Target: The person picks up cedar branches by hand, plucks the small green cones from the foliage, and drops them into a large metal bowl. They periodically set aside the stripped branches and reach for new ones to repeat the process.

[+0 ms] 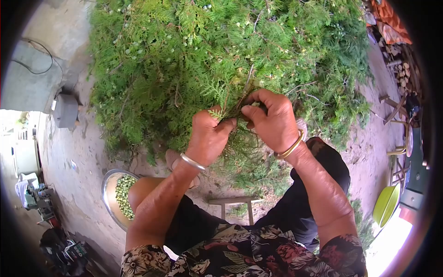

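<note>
In front of me lies a large heap of cut evergreen branches (pixel 157 51) with flat, scaly leaves and small pale-green cones among them. My left hand (pixel 208 138), with a silver bangle at the wrist, is closed around a leafy evergreen sprig (pixel 222 102). Just to its right, my right hand (pixel 276 117) wears a gold-coloured bangle and has its thumb and fingers pinched together beside the twig. A small pale-green bit, like a cone, shows between its curled fingers. Its fingertips are partly hidden by leaves.
A metal basin (pixel 107 187) holding many green cones (pixel 123 196) stands by my left leg. A low stool frame (pixel 235 201) is between my legs. A grey container (pixel 66 111) sits at left. On the right are a yellow-green basin (pixel 386 204) and stacked firewood (pixel 404 74).
</note>
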Motion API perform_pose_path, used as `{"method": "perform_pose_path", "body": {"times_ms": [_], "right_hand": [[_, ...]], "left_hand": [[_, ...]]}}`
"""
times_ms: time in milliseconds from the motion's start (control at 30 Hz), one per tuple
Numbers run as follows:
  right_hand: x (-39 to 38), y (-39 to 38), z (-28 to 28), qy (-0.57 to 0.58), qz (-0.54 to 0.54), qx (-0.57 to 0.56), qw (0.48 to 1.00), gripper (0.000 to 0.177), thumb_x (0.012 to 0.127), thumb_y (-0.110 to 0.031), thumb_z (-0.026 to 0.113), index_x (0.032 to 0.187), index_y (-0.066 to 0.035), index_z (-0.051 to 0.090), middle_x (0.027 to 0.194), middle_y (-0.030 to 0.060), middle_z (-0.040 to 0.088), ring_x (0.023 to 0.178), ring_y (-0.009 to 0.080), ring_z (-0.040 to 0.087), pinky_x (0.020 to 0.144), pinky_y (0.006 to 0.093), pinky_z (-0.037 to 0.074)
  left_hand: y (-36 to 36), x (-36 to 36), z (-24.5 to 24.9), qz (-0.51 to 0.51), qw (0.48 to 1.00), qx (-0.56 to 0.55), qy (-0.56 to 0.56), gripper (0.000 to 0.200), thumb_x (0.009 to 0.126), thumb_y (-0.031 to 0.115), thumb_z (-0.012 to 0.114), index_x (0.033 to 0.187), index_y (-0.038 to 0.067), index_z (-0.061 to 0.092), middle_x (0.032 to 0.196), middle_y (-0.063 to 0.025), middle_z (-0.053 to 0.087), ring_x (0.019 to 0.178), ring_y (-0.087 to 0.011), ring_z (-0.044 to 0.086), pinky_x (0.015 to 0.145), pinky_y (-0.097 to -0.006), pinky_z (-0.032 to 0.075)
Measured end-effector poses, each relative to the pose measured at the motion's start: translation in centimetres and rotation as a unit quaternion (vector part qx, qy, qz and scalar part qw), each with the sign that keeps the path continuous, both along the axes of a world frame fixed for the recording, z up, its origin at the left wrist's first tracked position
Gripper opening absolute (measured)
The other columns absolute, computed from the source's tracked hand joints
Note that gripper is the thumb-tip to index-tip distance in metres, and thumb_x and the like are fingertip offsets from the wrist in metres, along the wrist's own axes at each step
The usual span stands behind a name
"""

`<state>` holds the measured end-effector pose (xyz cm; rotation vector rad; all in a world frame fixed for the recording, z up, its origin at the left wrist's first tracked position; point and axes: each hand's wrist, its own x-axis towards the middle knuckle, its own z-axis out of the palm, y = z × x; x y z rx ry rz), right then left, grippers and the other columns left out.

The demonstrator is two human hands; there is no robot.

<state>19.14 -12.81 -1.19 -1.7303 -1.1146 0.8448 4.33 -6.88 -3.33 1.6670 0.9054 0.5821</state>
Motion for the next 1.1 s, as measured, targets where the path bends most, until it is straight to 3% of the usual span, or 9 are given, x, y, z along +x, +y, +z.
{"method": "perform_pose_path", "body": {"times_ms": [33, 100, 233, 533, 600, 700, 733, 933, 1100], "right_hand": [[0.3, 0.0, 0.3, 0.0, -0.001, 0.0, 1.0, 0.008, 0.082, 0.001, 0.06, 0.087, 0.007, 0.06, 0.071, 0.0073, 0.062, 0.063, 0.0111, 0.061, 0.054, 0.0231, 0.051], [0.9, -0.1, 1.5, 0.259, -0.012, 0.013, 0.966, 0.01, 0.084, -0.002, 0.059, 0.087, 0.008, 0.059, 0.072, 0.0084, 0.062, 0.061, 0.0118, 0.06, 0.051, 0.0238, 0.051], [1.9, 0.0, 1.9, 0.361, -0.054, -0.003, 0.931, 0.013, 0.085, -0.005, 0.061, 0.087, 0.008, 0.059, 0.071, 0.0107, 0.063, 0.06, 0.0142, 0.063, 0.053, 0.0226, 0.053], [0.8, 0.0, 0.6, 0.257, -0.004, 0.015, 0.966, 0.012, 0.081, -0.004, 0.064, 0.086, 0.006, 0.06, 0.067, 0.0061, 0.062, 0.058, 0.009, 0.058, 0.048, 0.0203, 0.045], [0.7, 0.1, 0.0, 0.165, 0.009, 0.01, 0.986, 0.012, 0.08, -0.002, 0.065, 0.088, 0.006, 0.061, 0.064, 0.0039, 0.06, 0.056, 0.0066, 0.055, 0.047, 0.0193, 0.042], [0.3, 0.2, 0.6, 0.131, -0.003, -0.004, 0.991, 0.012, 0.079, -0.003, 0.065, 0.086, 0.006, 0.061, 0.064, 0.0035, 0.06, 0.054, 0.0056, 0.053, 0.046, 0.0195, 0.041], [0.3, 0.3, 0.5, 0.131, -0.001, -0.005, 0.991, 0.012, 0.079, -0.003, 0.065, 0.086, 0.006, 0.061, 0.064, 0.0035, 0.06, 0.054, 0.0056, 0.053, 0.046, 0.0195, 0.041], [0.0, 0.3, 0.6, 0.126, 0.004, -0.003, 0.992, 0.012, 0.08, -0.004, 0.065, 0.084, 0.006, 0.061, 0.062, 0.003, 0.059, 0.051, 0.0047, 0.05, 0.046, 0.0195, 0.039], [1.8, 0.5, 2.0, 0.433, -0.07, 0.059, 0.897, 0.01, 0.084, -0.005, 0.058, 0.081, 0.004, 0.061, 0.069, 0.0087, 0.06, 0.058, 0.014, 0.057, 0.048, 0.025, 0.043]], "left_hand": [[0.0, 0.0, 0.2, 0.004, 0.999, -0.022, -0.037, 0.009, 0.079, -0.004, 0.06, 0.088, -0.003, 0.063, 0.077, -0.0007, 0.063, 0.069, -0.0059, 0.052, 0.061, -0.0245, 0.045], [-0.1, 0.1, 0.4, 0.005, 0.996, -0.045, -0.073, 0.011, 0.08, -0.004, 0.059, 0.09, -0.003, 0.063, 0.078, -0.0019, 0.063, 0.07, -0.007, 0.052, 0.062, -0.0242, 0.044], [-0.2, 0.2, 0.6, 0.022, 0.993, -0.069, -0.097, 0.013, 0.081, -0.005, 0.06, 0.092, -0.004, 0.064, 0.083, -0.0012, 0.063, 0.073, -0.0066, 0.052, 0.066, -0.0228, 0.044], [1.2, -0.6, 0.7, -0.001, 0.988, -0.152, -0.027, 0.017, 0.089, 0.016, 0.058, 0.087, -0.001, 0.062, 0.075, 0.0016, 0.058, 0.066, -0.0063, 0.049, 0.059, -0.0235, 0.041], [2.1, -1.0, 4.9, -0.071, 0.944, -0.306, -0.097, 0.025, 0.088, 0.021, 0.061, 0.076, -0.001, 0.064, 0.062, 0.0042, 0.054, 0.053, -0.0046, 0.042, 0.049, -0.0234, 0.036], [0.4, -0.3, 3.2, -0.014, 0.989, -0.145, -0.029, 0.02, 0.086, 0.016, 0.064, 0.08, -0.002, 0.066, 0.065, 0.0036, 0.057, 0.056, -0.0037, 0.045, 0.051, -0.0227, 0.039], [-0.4, 0.9, 2.4, 0.049, 0.98, -0.145, -0.129, 0.009, 0.083, 0.007, 0.065, 0.084, -0.002, 0.067, 0.069, 0.0037, 0.059, 0.061, -0.0032, 0.048, 0.054, -0.0216, 0.041], [0.3, -0.4, 0.3, 0.024, 0.991, -0.089, -0.097, 0.011, 0.081, -0.001, 0.062, 0.091, -0.001, 0.066, 0.077, 0.0038, 0.061, 0.067, -0.0044, 0.05, 0.06, -0.0219, 0.042], [0.1, -0.4, 1.2, 0.057, 0.987, -0.088, -0.12, 0.003, 0.081, -0.003, 0.062, 0.082, -0.001, 0.065, 0.071, 0.0045, 0.058, 0.063, -0.0045, 0.048, 0.056, -0.0226, 0.041]]}}
